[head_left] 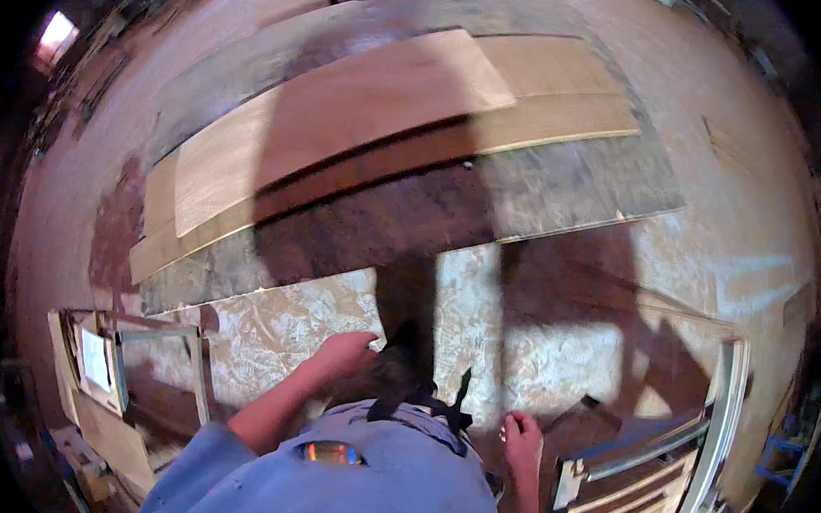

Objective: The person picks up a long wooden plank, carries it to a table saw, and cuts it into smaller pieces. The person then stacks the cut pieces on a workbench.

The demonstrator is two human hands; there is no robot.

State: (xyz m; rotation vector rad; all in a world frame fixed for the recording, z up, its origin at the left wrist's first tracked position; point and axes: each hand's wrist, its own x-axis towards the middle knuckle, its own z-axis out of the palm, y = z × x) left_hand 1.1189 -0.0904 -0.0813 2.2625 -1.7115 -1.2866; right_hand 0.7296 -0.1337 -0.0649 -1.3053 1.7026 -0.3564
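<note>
Upper board (344, 121): atop lower board (575, 123), back from the table's (585, 179) near edge.
Left hand (349, 350): short of that edge; fingers, can't tell.
Right hand (524, 441): likewise, fingers too.

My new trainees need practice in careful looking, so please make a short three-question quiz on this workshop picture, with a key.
1. True or false: the left hand is apart from the topmost board.
2. What colour is the shirt at the bottom of the picture? A) red B) green C) blue
3. Fill in: the hand nearer the long pale rail at lower right is the ____ hand.

Key:
1. True
2. C
3. right hand
</note>
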